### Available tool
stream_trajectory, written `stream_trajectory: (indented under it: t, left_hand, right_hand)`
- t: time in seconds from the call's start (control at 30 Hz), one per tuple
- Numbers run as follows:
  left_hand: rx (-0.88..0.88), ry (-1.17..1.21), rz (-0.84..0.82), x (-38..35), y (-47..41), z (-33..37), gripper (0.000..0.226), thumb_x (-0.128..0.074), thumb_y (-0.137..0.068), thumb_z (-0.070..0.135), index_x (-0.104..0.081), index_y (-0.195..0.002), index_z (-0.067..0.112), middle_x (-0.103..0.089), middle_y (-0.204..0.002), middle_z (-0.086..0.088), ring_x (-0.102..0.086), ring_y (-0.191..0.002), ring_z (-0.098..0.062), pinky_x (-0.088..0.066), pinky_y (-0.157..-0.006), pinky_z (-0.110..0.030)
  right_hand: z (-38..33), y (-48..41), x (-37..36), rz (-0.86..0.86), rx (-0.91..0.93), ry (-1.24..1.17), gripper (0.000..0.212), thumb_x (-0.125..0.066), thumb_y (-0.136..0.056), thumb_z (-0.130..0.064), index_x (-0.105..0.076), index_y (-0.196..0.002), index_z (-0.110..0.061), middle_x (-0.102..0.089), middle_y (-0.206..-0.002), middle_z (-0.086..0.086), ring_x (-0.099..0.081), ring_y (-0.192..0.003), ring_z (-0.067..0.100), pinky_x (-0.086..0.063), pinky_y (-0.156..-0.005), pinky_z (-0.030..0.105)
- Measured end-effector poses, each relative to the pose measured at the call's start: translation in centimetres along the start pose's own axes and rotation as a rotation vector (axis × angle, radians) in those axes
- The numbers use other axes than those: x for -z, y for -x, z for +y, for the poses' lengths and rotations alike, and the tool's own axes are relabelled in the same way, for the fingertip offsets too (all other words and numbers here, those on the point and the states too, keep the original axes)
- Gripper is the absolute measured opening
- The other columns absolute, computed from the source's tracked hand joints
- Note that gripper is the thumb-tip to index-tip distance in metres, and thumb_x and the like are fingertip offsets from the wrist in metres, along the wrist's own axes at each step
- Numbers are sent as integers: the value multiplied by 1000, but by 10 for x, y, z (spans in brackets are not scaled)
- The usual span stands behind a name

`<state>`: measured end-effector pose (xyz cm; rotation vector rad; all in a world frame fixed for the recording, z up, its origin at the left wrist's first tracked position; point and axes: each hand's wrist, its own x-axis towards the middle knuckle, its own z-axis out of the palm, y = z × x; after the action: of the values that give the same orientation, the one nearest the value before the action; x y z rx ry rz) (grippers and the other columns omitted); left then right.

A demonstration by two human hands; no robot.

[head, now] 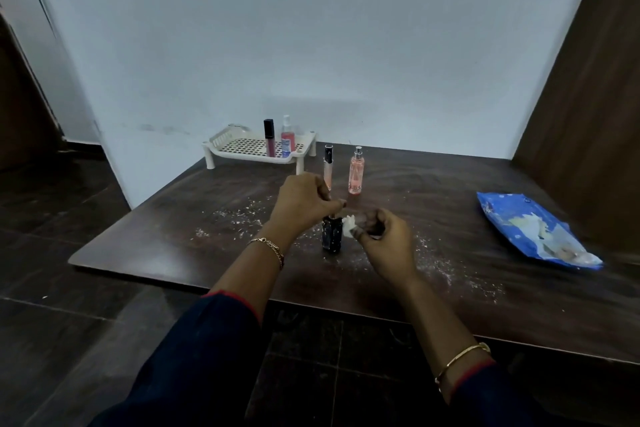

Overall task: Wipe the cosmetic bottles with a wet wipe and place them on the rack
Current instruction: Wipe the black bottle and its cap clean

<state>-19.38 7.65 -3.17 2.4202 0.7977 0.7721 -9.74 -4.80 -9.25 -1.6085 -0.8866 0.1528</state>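
Dusty bench [450, 218] — well in front of the rack [242, 146], the dark bottle [331, 236] stands upright, left hand [304, 199] in a pinch grip on its top, right hand [384, 236] clutching the wet wipe [348, 226] at its side. Probably light, rigid, slick when wet — best held by the top.

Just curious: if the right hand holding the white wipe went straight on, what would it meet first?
Likely the small dark speckled bottle, gripped at its top by the left hand, just beyond the white wipe.

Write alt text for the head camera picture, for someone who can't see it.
A left hand grips the top of a dark bottle on a table while the right hand holds a wet wipe to it. Behind, two bottles stand on a rack and two others on the table.
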Motion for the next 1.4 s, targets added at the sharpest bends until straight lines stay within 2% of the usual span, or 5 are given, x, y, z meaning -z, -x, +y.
stream_trajectory:
  t: [0.3,0.43,0.7,1.03,1.4]
  left_hand:
    - [42,338,-107,1,3,-3,33,-85,-65,21,-69,-89,6,-68,-74,7,-64,-66,0,-52,-66,-10]
    - [42,369,-206,11,2,-6,33,-83,-68,11,-70,-98,6,-72,-88,-3,-68,-77,-7,-57,-78,-21]
    - [-38,234,-216,9,0,-7,21,-79,-73,11,-74,-92,6,-74,-90,-5,-70,-83,-10,-57,-79,-24]
    - [-36,284,-261,9,-2,-11,22,-79,-72,7,-71,-91,1,-75,-87,-4,-71,-79,-9,-59,-77,-27]
    - [-25,258,-281,10,-3,-11,20,-79,-72,8,-71,-90,5,-74,-90,-7,-71,-83,-13,-58,-79,-27]
  right_hand:
    - [6,-4,-3,-13,-16,-31,20,-66,-80,2,-62,-89,-15,-67,-87,0,-63,-82,13,-47,-66,20]
    - [6,-7,-5,-6,-24,-24,20,-65,-81,2,-61,-89,-15,-66,-88,0,-62,-84,15,-50,-71,27]
    - [2,-6,-15,-40,-9,-104,18,-72,-77,-4,-61,-80,-17,-67,-78,-2,-63,-71,6,-51,-65,22]
    - [5,-16,-13,-52,19,44,23,-84,-63,-8,-63,-61,-16,-66,-65,3,-61,-63,18,-54,-66,43]
    - [13,0,-11,-75,77,398,15,-74,-70,-7,-65,-63,-17,-69,-69,-1,-63,-65,14,-47,-59,26]
